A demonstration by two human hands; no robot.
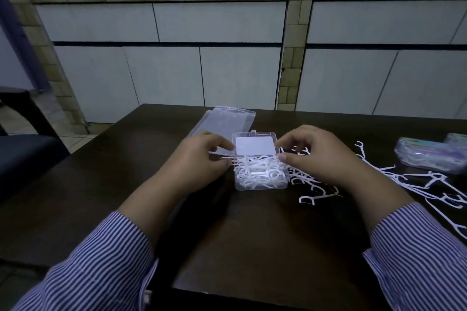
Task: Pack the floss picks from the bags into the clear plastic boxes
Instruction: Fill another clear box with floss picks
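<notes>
- Clear plastic box (260,179) sits near the middle of the dark desk (227,235), closer to its far edge than to its near edge, and is heaped with white floss picks (257,170)
- Its lid (255,145) stands raised at the far side, with a white label on it
- The left hand (199,156) has its fingers curled at the box's left side, thumb and forefinger pinching the lid's left edge; a pick sticks out sideways just under those fingers
- The right hand (318,156) is curled the same way at the right side, forefinger and thumb pinching the lid's right edge
- Loose floss picks (417,184) lie scattered over the desk from just right of the box toward the right edge, some under the right hand
- An empty clear bag (225,121) lies flat behind the box, reaching the far edge
- Closed, filled boxes (429,156) with coloured labels rest at the right edge
- Striped sleeves (101,265) cover both forearms
</notes>
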